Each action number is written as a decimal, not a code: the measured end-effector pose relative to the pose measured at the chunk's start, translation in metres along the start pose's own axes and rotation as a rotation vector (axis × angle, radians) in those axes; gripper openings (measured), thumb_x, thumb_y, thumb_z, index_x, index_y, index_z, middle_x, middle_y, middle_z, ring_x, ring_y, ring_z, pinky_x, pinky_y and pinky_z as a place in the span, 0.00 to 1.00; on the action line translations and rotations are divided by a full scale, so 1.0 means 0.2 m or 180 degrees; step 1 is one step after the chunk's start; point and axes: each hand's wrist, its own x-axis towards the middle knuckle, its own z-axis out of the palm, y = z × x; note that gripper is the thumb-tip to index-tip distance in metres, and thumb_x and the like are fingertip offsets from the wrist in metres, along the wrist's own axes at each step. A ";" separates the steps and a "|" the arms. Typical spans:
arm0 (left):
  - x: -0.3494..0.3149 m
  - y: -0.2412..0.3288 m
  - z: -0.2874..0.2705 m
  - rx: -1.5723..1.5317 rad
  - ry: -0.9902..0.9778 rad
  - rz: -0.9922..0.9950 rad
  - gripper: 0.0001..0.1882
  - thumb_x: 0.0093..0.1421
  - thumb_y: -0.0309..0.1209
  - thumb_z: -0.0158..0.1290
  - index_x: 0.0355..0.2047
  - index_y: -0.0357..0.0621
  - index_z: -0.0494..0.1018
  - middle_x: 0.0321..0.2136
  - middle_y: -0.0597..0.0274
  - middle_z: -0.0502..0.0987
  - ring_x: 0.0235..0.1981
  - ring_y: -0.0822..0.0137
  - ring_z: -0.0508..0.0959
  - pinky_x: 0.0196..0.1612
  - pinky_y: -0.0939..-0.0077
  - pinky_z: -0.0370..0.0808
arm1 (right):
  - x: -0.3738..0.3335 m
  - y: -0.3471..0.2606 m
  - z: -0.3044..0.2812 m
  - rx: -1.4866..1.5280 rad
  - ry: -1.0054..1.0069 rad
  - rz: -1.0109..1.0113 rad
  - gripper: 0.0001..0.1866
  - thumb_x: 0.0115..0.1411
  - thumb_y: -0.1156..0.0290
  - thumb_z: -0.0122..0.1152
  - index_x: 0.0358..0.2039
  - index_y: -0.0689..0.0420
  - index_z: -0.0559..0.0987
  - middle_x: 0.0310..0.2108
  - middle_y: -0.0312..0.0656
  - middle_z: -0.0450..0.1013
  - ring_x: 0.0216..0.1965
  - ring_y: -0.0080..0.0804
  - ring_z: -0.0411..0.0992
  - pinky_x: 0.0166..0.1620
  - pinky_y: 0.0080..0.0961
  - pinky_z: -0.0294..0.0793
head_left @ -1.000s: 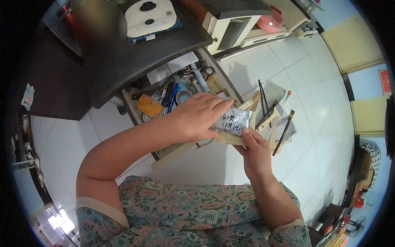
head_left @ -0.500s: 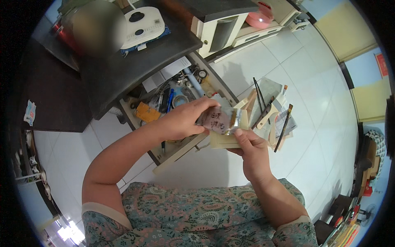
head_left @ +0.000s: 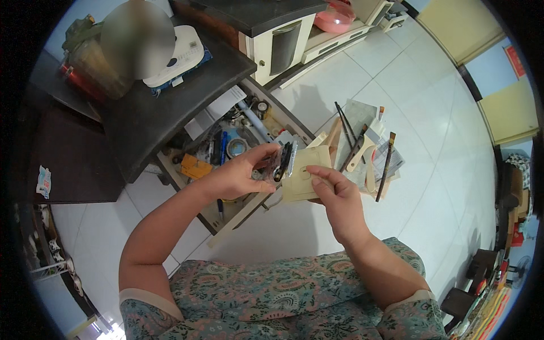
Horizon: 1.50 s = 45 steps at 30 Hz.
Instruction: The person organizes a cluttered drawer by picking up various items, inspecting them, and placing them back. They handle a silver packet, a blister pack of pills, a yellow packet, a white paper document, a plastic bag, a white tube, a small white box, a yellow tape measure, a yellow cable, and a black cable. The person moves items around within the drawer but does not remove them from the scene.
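Observation:
My left hand (head_left: 249,169) grips a small clear plastic packet (head_left: 286,161) with dark contents, tipped almost edge-on. Right beside it, a flat cream-coloured square panel (head_left: 300,184) with a round mark near its middle is pinched in my right hand (head_left: 340,201). The thumb and forefinger lie over its face. Both hands are above the front edge of an open drawer (head_left: 226,229). Inside the drawer are an orange-yellow packet (head_left: 195,166), a blue pen (head_left: 224,148), a roll of tape (head_left: 236,148) and other small items.
Several paintbrushes (head_left: 386,164) and a pale-handled scraper (head_left: 362,154) lie on papers to the right of the drawer. A dark countertop (head_left: 187,96) carries a white appliance (head_left: 184,54). Beyond, a pink basin (head_left: 334,20) sits on a low cabinet. White tiles cover the floor (head_left: 436,141).
The packet has turned from showing its marked face to nearly edge-on, and shifted slightly left. My right fingers have come off it and now lie on the cream panel.

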 end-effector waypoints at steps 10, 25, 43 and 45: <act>-0.04 0.06 -0.09 0.0213 -0.0041 -0.0465 0.40 0.53 0.34 0.60 0.62 0.43 0.54 0.56 0.61 0.64 0.54 0.66 0.67 0.58 0.71 0.63 | 0.07 0.06 0.05 0.0192 -0.0312 -0.0143 0.22 0.62 0.78 0.50 0.58 0.62 0.65 0.51 0.42 0.66 0.50 0.27 0.67 0.54 0.25 0.69; -0.08 -0.12 -0.16 -0.1721 -0.0765 -0.0092 0.26 0.66 0.39 0.45 0.60 0.40 0.59 0.53 0.60 0.68 0.54 0.69 0.67 0.53 0.72 0.67 | 0.09 0.04 0.04 -0.0011 -0.0228 -0.0310 0.27 0.60 0.76 0.53 0.60 0.58 0.61 0.48 0.41 0.68 0.48 0.27 0.67 0.50 0.24 0.67; -0.06 0.07 0.05 0.1952 0.1058 0.1299 0.49 0.47 0.28 0.64 0.64 0.37 0.45 0.53 0.52 0.67 0.54 0.52 0.62 0.57 0.60 0.60 | 0.12 0.06 -0.10 0.0406 0.0067 0.0001 0.10 0.57 0.73 0.59 0.39 0.62 0.78 0.34 0.34 0.74 0.38 0.20 0.68 0.45 0.18 0.64; -0.06 0.07 0.05 0.2090 0.0957 0.1234 0.49 0.47 0.28 0.64 0.64 0.37 0.45 0.54 0.53 0.67 0.54 0.52 0.61 0.57 0.60 0.61 | 0.12 0.06 -0.11 0.0486 0.0031 0.0233 0.11 0.57 0.72 0.59 0.39 0.63 0.78 0.35 0.34 0.74 0.38 0.20 0.68 0.46 0.19 0.64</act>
